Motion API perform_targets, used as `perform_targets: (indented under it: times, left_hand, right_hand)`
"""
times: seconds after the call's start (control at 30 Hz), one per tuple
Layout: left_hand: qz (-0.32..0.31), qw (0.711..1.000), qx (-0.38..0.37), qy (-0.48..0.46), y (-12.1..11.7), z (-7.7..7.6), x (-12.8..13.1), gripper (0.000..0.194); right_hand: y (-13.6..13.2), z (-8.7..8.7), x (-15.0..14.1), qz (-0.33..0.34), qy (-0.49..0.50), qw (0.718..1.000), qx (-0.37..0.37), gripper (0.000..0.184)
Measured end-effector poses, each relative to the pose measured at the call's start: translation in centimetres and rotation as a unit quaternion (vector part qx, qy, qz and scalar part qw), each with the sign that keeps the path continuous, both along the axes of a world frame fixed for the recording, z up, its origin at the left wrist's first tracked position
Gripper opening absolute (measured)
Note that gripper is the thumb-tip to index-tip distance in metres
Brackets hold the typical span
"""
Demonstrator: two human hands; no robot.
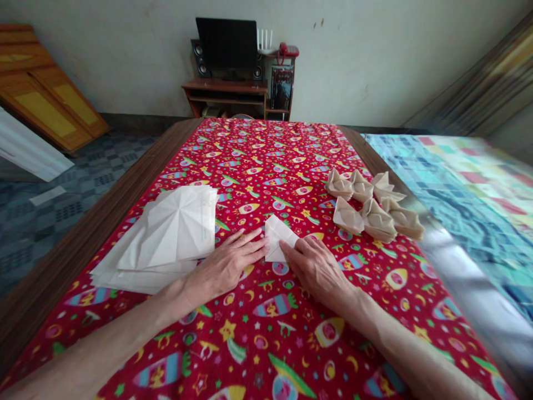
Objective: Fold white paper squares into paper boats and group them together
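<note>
Our left hand (pixel 233 258) lies low and nearly flat, its fingers stretched out and slightly spread, the tips at the left edge of a small folded paper (pixel 275 236). Our right hand (pixel 316 264) comes in from the other side with knuckles bent and fingers drawn together, the thumb laid on the paper's right part; we cannot tell whether the fingers pinch it from beneath. Both wrists are low, and our bare forearms slant inward from the two lower corners. The paper sits between our hands, white, thin and crisp-edged, with a pointed top and straight creases. Under it spreads a red cloth (pixel 266 344), soft-looking and printed with rockets, stars and moons. Just beyond our left hand a stack of white sheets (pixel 179 222) fans out unevenly, the top one scored with creases radiating from one point. Farther off on the right, six folded paper shapes (pixel 377 219), beige and peaked, stand clustered in two rows. Dark brown wood grain (pixel 137 161) borders the cloth, and past its right side lies a patchwork fabric (pixel 449 183) in blue, pale yellow and red.
</note>
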State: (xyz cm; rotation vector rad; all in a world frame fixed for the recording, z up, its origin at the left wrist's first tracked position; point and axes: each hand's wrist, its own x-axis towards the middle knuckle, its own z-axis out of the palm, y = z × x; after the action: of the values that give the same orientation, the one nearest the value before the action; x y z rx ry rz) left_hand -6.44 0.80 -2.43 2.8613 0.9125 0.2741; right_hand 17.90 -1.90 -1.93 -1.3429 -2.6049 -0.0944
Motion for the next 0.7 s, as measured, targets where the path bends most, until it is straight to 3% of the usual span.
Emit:
perform_targets:
  times: [0.33,0.47,0.7]
  left_hand:
    - [-0.026,0.999,-0.007,0.022,-1.2,1.1,-0.9,0.067]
    - [-0.031,0.999,0.009,0.0,-0.1,0.6,-0.6,0.057]
    - [0.019,0.998,0.018,0.05,2.5,0.5,1.1,0.072]
  right_hand:
    - [0.0,-0.2,0.0,-0.001,0.0,1.0,-0.008,0.032]
    - [0.0,-0.2,-0.1,-0.004,-0.006,1.0,-0.006,0.032]
    - [-0.1,0.0,-0.2,-0.01,-0.008,1.0,-0.015,0.031]
